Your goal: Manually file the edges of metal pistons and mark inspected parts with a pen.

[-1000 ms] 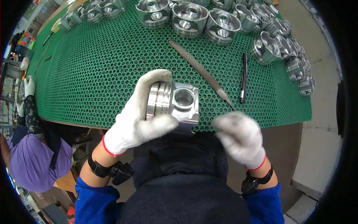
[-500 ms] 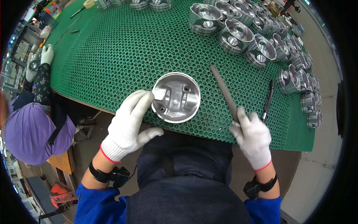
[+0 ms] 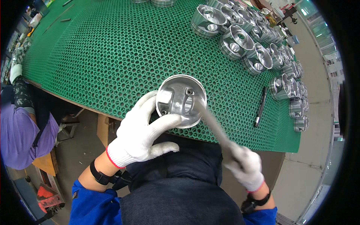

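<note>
A silver metal piston lies hollow side up near the front edge of the green mat. My gloved left hand holds it from the left, with some fingers along its outer wall and one over the near rim. The thumb sticks out below, off the piston. My gloved right hand, smeared by motion, is closed round one end of a long grey file. The file slants up and left, its far end over the piston's right rim and the hollow. Whether the file touches the metal I cannot tell.
Many more pistons stand in rows at the far right of the green honeycomb mat. A black marker lies right of the file. At the left edge a co-worker in purple reaches a gloved hand over the table.
The file has swung left from the mat to over the piston, my right hand moving down and slightly left with it. My left hand has moved right, one finger now over the piston's rim.
</note>
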### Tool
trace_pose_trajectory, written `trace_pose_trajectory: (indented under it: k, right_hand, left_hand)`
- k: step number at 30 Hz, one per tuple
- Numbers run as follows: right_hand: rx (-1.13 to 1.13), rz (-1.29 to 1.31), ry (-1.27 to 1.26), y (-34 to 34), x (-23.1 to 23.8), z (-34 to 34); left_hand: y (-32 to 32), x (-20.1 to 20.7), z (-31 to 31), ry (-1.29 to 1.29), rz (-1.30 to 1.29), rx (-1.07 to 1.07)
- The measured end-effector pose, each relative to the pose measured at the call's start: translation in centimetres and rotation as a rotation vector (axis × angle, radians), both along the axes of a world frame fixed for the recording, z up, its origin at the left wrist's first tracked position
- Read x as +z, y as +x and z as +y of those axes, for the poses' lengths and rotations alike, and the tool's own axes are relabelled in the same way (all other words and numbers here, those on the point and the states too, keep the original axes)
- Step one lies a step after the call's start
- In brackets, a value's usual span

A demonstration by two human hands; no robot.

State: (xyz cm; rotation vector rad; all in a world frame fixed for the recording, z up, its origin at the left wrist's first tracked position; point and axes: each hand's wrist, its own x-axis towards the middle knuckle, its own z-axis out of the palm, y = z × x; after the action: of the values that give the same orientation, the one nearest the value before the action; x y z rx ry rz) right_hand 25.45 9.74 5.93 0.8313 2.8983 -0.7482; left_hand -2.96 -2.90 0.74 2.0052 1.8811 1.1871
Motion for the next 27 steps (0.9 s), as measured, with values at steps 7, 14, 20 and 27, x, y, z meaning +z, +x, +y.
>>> trace_pose_trajectory:
  k: [7,14,20,27]
  right_hand:
    - [0.021,0.183,-0.022,-10.3,2.3,3.4]
    - [0.367,-0.139,0.133,-14.8,8.8,3.6]
    - [0.413,-0.174,0.048,-18.2,8.7,4.0]
    - [0.451,-0.124,0.108,-19.1,6.7,3.2]
  left_hand:
    - [-1.3,-0.4,-0.3,-0.001,-0.078,-0.095]
    - [-1.0,0.3,-0.4,-0.098,-0.045,-0.125]
    - [-1.7,-0.9,-0.4,0.042,-0.077,-0.109]
    - [-1.6,-0.1,0.0,-0.051,-0.03,-0.155]
